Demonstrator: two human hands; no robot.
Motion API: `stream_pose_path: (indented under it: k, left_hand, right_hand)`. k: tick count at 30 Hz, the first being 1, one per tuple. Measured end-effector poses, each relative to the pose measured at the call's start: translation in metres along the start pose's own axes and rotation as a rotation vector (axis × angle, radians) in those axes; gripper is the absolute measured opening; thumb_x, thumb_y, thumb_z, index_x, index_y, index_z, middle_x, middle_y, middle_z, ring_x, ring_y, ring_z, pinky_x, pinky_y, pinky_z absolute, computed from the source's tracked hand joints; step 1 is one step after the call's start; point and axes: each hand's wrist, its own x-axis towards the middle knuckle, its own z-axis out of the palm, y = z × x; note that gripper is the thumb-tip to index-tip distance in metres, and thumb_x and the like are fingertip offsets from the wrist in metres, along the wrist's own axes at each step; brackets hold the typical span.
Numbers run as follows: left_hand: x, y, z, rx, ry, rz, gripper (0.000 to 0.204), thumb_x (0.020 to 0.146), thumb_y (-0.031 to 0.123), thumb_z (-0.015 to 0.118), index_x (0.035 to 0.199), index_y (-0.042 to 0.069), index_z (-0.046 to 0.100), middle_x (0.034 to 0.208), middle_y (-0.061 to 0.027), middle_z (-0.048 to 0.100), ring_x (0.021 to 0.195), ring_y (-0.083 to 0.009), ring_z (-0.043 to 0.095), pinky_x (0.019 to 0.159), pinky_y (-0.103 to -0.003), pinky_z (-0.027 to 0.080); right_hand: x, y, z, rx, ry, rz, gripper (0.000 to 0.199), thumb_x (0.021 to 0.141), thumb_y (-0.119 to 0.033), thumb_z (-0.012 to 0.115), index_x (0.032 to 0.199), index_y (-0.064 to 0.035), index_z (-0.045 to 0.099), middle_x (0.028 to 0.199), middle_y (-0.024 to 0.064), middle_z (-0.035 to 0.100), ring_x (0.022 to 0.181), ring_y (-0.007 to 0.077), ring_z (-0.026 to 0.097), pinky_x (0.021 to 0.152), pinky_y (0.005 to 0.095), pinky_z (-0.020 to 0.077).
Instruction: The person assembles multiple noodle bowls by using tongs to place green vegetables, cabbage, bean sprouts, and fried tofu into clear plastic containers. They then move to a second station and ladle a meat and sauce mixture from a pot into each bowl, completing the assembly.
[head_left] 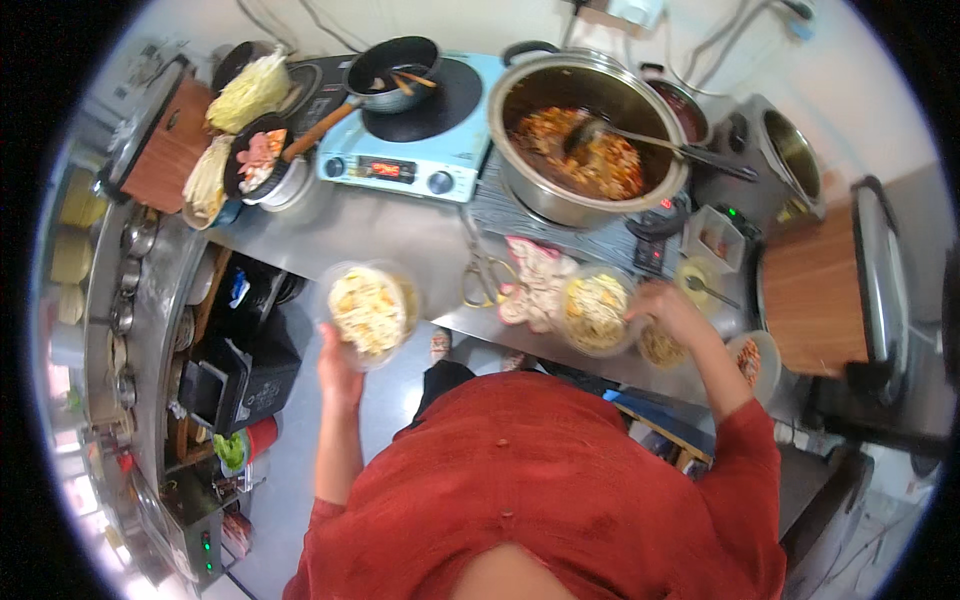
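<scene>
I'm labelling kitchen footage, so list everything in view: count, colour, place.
counter: one, silver, mid-view
cooker: one, light blue, counter's back
pan: one, dark, on cooker
large pot: one, silver, right of cooker
ladle: one, silver and black, in pot
cloth: one, pink and white, beside scissors
scissors: one pair, yellow-handled, left of cloth
held bowl: one, clear, left of scissors
counter bowl: one, clear, right of cloth
small dishes: several, mixed colours, far right
shirt: one, red, lower centre
left hand: one, bare, on held bowl
right hand: one, bare, at counter bowl
</scene>
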Motion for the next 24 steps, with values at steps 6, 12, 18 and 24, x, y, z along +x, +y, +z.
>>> stream_pose_path:
  k: [6, 12, 18, 24]
  left_hand:
    - [0.066, -0.01, 0.036, 0.142, 0.076, -0.17, 0.069, 0.106, 0.054, 0.041, 0.145, -0.002, 0.046, 0.145, -0.0172, 0.055, 0.132, -0.0325, 0.054, 0.113, -0.047, 0.041]
    - [0.104, 0.004, 0.059, 0.208, -0.103, -0.286, 0.066, 0.108, 0.051, 0.041, 0.144, -0.004, 0.047, 0.143, -0.0155, 0.057, 0.13, -0.0286, 0.056, 0.112, -0.043, 0.042]
    - [0.128, 0.051, 0.015, 0.321, -0.031, -0.012, 0.066, 0.107, 0.053, 0.043, 0.144, -0.002, 0.05, 0.141, -0.0131, 0.059, 0.127, -0.0254, 0.057, 0.11, -0.04, 0.041]
    - [0.181, 0.093, -0.048, 0.382, 0.252, -0.056, 0.064, 0.106, 0.059, 0.038, 0.133, 0.004, 0.058, 0.119, -0.0128, 0.069, 0.092, -0.0209, 0.07, 0.064, -0.033, 0.056]
  right_hand:
    - [0.01, -0.06, -0.034, -0.152, 0.285, 0.167, 0.037, 0.069, 0.008, 0.064, 0.099, -0.0085, 0.076, 0.096, 0.0137, 0.07, 0.094, 0.035, 0.067, 0.085, 0.0428, 0.055]
    - [0.078, -0.166, 0.003, 0.127, 0.403, 0.204, 0.024, 0.083, 0.001, 0.065, 0.104, -0.0055, 0.073, 0.095, 0.0168, 0.071, 0.086, 0.0362, 0.068, 0.076, 0.0432, 0.0561]
    - [0.127, -0.202, 0.051, 0.281, 0.353, 0.252, 0.018, 0.088, -0.005, 0.067, 0.105, -0.0082, 0.074, 0.097, 0.015, 0.072, 0.089, 0.0356, 0.07, 0.076, 0.0422, 0.0572]
    - [0.142, -0.204, 0.09, 0.093, 0.415, 0.388, 0.024, 0.085, -0.007, 0.068, 0.109, -0.0064, 0.072, 0.102, 0.0134, 0.07, 0.089, 0.0351, 0.069, 0.075, 0.0435, 0.0578]
